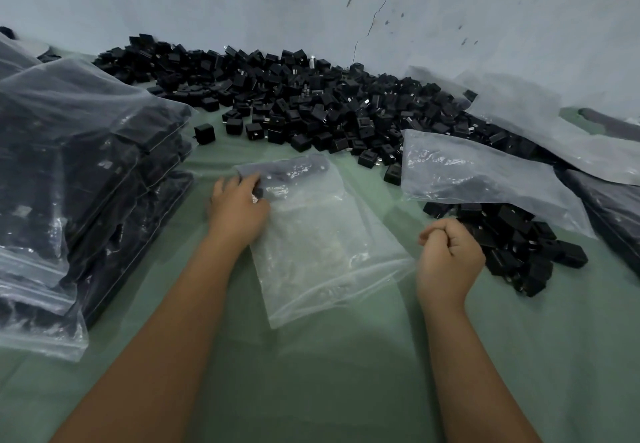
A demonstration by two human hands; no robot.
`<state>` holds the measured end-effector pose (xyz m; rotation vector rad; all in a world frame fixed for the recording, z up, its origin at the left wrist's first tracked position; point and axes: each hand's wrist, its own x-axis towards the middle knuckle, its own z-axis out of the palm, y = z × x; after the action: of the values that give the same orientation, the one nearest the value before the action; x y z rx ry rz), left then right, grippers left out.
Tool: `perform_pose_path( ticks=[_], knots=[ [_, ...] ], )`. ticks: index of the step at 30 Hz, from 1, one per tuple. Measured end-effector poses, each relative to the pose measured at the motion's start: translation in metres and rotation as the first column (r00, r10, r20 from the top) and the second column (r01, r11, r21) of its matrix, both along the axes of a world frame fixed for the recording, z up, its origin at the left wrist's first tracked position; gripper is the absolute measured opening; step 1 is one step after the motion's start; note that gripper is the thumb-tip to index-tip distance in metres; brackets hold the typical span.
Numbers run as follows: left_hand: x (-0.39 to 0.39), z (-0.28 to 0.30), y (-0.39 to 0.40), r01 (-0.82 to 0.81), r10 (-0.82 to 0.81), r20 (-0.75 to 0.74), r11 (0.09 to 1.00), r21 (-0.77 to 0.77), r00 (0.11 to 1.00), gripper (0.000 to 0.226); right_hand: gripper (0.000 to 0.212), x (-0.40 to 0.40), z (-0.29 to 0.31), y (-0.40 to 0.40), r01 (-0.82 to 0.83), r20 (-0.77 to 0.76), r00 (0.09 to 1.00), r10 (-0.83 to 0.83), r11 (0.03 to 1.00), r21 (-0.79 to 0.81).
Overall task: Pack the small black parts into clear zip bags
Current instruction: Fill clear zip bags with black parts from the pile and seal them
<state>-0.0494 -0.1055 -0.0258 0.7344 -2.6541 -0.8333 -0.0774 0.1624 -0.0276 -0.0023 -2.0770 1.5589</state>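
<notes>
A clear zip bag (322,234) lies flat at the middle of a pale green cloth surface (346,373), its far end toward 12 o'clock holding a thin row of small black parts that show dimly through the plastic. The left hand (239,205) rests on the bag's far left corner at about 10 o'clock from its centre, fingers bent down over the plastic and the parts under it; whether it pinches them cannot be told. The right hand (448,255) sits at 3 o'clock just beside the bag's near right corner, curled into a tight fist with nothing visible inside it. Touching that fist's far side, toward 2 o'clock, is a small heap of black parts (519,248), half covered by another clear bag (485,179) draped over it. Farther out, from 11 to 1 o'clock, a long loose pile of black cube-shaped parts (311,103) runs along the foot of the wall. At 9 o'clock stands a stack of filled zip bags (79,182), dark with packed parts, their sealed edges facing the viewer. At 2 to 3 o'clock more plastic bags (554,130) lie slumped against the wall. The wall (311,2) is pale blue-grey, scuffed with dark marks, and a thin crack (379,9) runs down it near 12 o'clock.
</notes>
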Motion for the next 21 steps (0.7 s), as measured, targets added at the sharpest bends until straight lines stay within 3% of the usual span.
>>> perform_pose_path(
  ticks=[5,9,12,16,18,21],
  knots=[
    [-0.018,-0.001,-0.024,0.139,-0.133,0.104,0.989,-0.052,0.986,0.056,0.028,-0.008,-0.007,0.000,-0.048,0.139,0.990,0.029,0.990,0.134],
    [-0.017,-0.001,-0.025,0.127,-0.097,0.175,0.977,-0.170,0.980,0.055,0.025,-0.008,-0.004,0.001,0.009,0.106,0.994,-0.037,0.967,0.255],
    [-0.006,0.000,-0.015,0.037,-0.024,0.072,0.980,-0.198,0.997,0.060,0.029,-0.007,0.001,0.004,0.100,0.030,0.992,-0.119,0.929,0.357],
    [0.014,0.004,0.009,0.056,-0.051,-0.144,0.998,0.032,0.988,0.058,0.040,-0.005,0.008,0.021,0.440,-0.072,0.883,-0.464,0.765,0.470],
    [0.022,0.005,0.022,0.116,-0.095,-0.224,0.990,0.083,0.970,0.051,0.050,-0.007,0.009,0.037,0.520,0.027,0.801,-0.599,0.717,0.465],
    [0.030,0.006,0.034,0.210,-0.166,-0.261,0.966,0.151,0.951,0.036,0.065,-0.016,0.006,0.057,0.381,0.371,0.728,-0.576,0.791,0.479]
  ],
)
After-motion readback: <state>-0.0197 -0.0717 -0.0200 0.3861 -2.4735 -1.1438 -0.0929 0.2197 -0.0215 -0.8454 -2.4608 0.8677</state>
